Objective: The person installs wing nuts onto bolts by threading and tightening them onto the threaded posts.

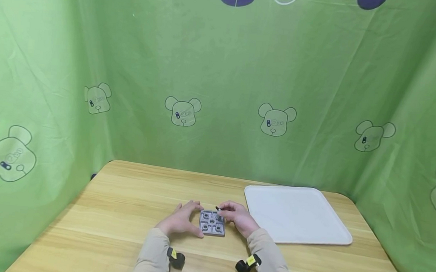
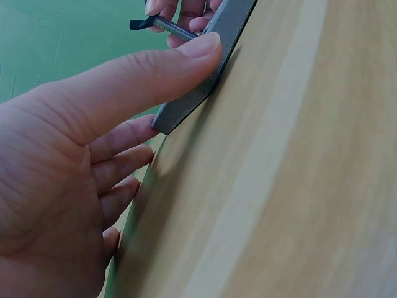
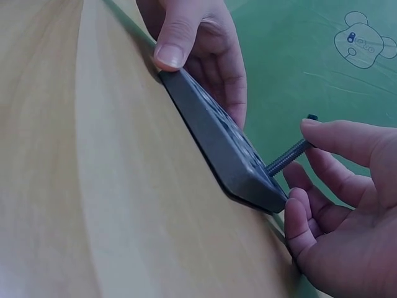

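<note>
A dark grey square plate (image 1: 211, 231) with round holes and raised ribs lies on the wooden table. My left hand (image 1: 180, 221) holds it from the left, thumb at the near corner and fingers at the far one. Above the plate's far right quarter, my right hand (image 1: 239, 218) pinches a threaded bolt (image 3: 288, 158) near its black top, between thumb and index finger. In the right wrist view the bolt leans, its lower end at the plate's upper face. The other right fingers curl beside the plate's edge. Black top and thread of the bolt (image 2: 175, 28) also show in the left wrist view.
A white tray (image 1: 296, 214) lies on the table (image 1: 128, 197) to the right, just beyond my right hand. Green curtains (image 1: 224, 153) with bear prints surround the table's back and sides. A black camera (image 1: 177, 259) sits on each wrist.
</note>
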A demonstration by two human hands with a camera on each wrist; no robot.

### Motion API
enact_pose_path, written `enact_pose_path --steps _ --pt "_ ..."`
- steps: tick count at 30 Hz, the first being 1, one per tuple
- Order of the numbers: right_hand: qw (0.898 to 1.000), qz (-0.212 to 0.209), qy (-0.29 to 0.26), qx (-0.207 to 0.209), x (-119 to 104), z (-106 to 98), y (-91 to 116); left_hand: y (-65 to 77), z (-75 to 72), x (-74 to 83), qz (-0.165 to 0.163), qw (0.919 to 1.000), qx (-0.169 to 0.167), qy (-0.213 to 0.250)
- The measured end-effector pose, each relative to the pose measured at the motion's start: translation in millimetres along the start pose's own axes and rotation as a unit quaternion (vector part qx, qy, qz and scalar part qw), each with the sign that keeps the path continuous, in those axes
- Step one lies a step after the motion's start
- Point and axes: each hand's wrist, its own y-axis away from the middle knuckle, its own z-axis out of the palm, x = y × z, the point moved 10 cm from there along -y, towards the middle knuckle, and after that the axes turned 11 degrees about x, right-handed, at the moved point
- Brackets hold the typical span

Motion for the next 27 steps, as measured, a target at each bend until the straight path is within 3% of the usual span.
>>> enact_pose_path --steps 9,18,27 --pt "1.000 -0.001 -0.006 0.001 -2.1 0.2 0.2 0.3 -0.5 0.6 0.001 1.0000 0.002 0.003" --pt "0.997 0.020 -0.067 -0.018 1.0 -0.2 -1.2 0.6 -0.3 0.2 -0.004 1.0000 0.002 0.005" --pt "0.998 0.015 -0.057 -0.011 1.8 -1.1 -1.9 -0.1 0.0 -0.1 -0.001 1.0000 0.003 0.002"
